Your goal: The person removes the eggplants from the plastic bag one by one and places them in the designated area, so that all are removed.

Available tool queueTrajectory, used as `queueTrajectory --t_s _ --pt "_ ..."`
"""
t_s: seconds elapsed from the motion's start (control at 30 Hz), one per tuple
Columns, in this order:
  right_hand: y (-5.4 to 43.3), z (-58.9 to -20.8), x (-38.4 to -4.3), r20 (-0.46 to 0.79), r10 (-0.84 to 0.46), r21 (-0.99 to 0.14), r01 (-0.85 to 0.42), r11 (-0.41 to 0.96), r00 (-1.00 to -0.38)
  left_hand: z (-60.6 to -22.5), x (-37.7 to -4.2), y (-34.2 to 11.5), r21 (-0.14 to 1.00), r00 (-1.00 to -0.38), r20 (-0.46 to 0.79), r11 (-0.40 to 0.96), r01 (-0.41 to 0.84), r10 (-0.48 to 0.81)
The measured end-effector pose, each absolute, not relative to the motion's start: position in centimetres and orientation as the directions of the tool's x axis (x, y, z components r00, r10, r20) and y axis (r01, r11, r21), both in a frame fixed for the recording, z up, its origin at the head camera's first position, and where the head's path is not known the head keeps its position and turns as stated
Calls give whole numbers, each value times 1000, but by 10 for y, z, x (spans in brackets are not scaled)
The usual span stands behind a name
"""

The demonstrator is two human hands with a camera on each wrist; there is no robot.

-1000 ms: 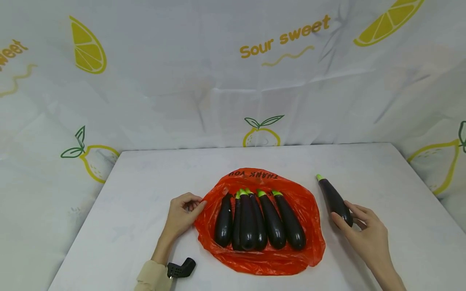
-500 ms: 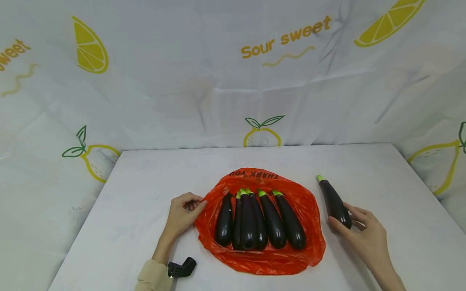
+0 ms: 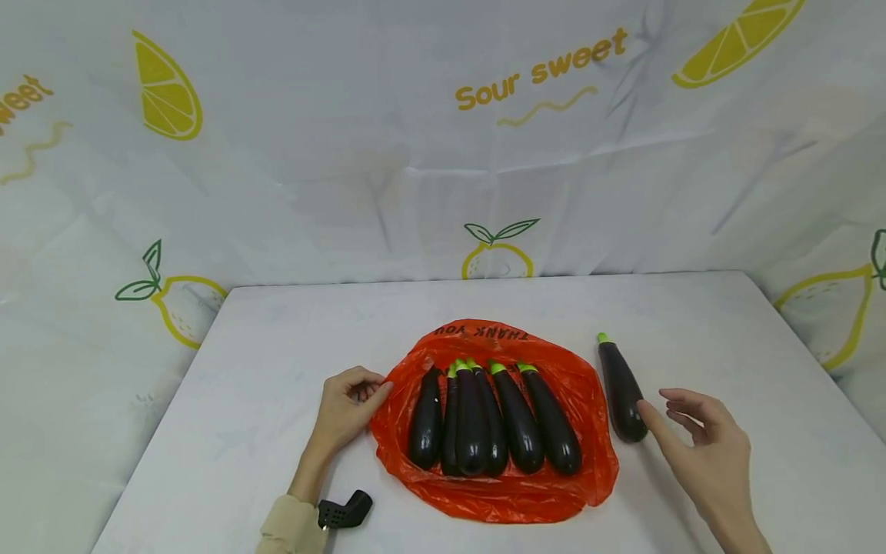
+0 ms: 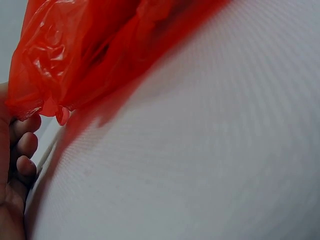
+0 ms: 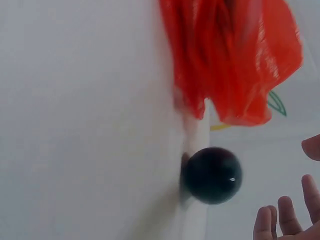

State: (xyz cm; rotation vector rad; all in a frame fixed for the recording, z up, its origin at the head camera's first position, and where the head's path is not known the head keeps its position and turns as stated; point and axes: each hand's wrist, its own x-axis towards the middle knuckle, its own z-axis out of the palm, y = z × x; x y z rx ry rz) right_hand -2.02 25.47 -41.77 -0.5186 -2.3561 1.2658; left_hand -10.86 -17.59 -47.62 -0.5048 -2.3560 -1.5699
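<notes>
A red plastic bag (image 3: 484,500) lies spread on the table with several dark eggplants (image 3: 512,415) side by side in it, green stem ends pointing away. My left hand (image 3: 349,404) pinches the bag's left edge between thumb and fingers; the left wrist view shows the gathered red plastic (image 4: 55,75) at the fingertips. One more eggplant (image 3: 621,392) lies on the table just right of the bag, its rounded end (image 5: 212,175) facing the right wrist camera. My right hand (image 3: 709,446) is beside that end, fingers spread apart and holding nothing, the thumb overlapping the eggplant in the head view.
The white table (image 3: 291,331) reaches back to a white cloth backdrop (image 3: 311,154) printed with lemons and "Sour sweet". A black device (image 3: 346,510) is strapped at the left wrist, by a beige sleeve (image 3: 294,527).
The right hand has let go of the single eggplant, and its fingers have moved off to the right. That eggplant now lies slightly closer to the bag. The left hand has stayed in place.
</notes>
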Motion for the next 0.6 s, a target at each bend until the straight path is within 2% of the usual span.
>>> queueTrajectory --t_s 0.13,0.27,0.4,0.5,0.6 --pt "244 -406 -14 153 432 -952 -15 306 -889 -476 -109 -176 829 -899 415 349 437 139" --pt "231 -402 -5 144 284 -980 -97 171 -948 -478 -109 -177 826 -897 419 352 440 139" --pt "215 -406 4 77 196 -978 -36 204 -978 -479 -110 -178 824 -900 413 362 435 142" --pt "203 -410 8 22 145 -990 -1 144 -989 -479 -109 -177 823 -900 413 366 436 143" --pt "193 -413 12 38 57 -997 -34 62 -998 -480 -109 -177 817 -895 423 367 445 144"
